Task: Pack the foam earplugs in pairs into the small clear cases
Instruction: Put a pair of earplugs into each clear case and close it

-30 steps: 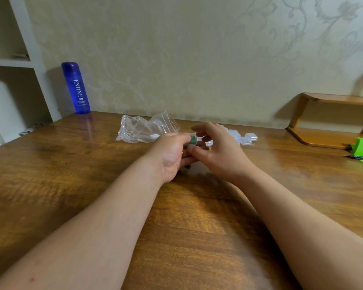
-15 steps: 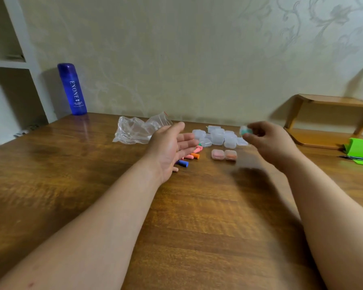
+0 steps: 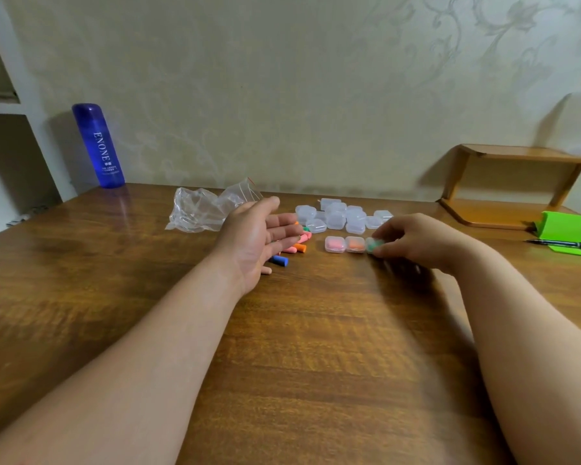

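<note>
Foam earplugs (image 3: 296,248): short pink, orange, blue cylinders

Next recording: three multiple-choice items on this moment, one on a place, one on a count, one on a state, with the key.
1. Where on the table does the blue bottle stand?
A. front right corner
B. middle
C. back left, by the wall
2. Beside the green-filled case that the right hand pinches, how many filled cases lie in the row?
A. one
B. two
C. four
3. The left hand is:
A. open, fingers straight
B. a fist
C. pinching a case
Key: 1 C, it stands against the wall at far left; 2 B, a pink case and an orange case; 3 A, its palm shows, holding nothing.
</note>
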Demonstrator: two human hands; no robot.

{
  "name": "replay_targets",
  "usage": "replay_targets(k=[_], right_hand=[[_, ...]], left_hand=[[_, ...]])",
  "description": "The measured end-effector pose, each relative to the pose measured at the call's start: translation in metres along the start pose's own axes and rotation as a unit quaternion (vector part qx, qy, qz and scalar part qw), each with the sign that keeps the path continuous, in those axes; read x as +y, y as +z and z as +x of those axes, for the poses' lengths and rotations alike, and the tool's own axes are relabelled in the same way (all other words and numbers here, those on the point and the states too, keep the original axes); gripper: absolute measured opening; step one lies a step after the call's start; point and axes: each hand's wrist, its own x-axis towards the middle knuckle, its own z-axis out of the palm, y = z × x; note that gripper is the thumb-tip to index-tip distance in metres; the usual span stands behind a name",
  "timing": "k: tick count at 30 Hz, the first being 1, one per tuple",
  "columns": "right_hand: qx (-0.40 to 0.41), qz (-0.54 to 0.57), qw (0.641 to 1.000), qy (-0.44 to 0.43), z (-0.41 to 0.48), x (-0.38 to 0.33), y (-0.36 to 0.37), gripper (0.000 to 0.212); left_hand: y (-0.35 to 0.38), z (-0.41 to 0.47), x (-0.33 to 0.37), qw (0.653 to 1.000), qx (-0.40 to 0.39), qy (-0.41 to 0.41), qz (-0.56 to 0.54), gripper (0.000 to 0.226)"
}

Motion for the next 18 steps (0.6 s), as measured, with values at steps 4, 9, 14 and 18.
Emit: replay_targets(k=[4, 9, 14, 18], right_hand=[[-0.003, 0.072, 0.997, 0.013, 0.0, 0.0, 0.001, 0.045], [0.052, 0.058, 0.997, 0.011, 0.003, 0.001, 0.005, 0.039], [0.033, 0.0, 0.998, -0.057, 0.004, -0.007, 0.018, 0.086], [0.028, -0.12, 0.988, -0.096, 0.007, -0.026, 0.038, 0.08]], left_hand=[[-0.001, 0.0, 0.0, 1.0, 0.0, 0.0, 0.0, 0.034], [-0.001, 0.002, -0.001, 1.0, 0.004, 0.006, -0.012, 0.034], [-0.001, 0.002, -0.001, 1.0, 0.004, 0.006, -0.012, 0.035], [-0.002, 0.002, 0.0, 1.0, 0.003, -0.002, -0.007, 0.036]])
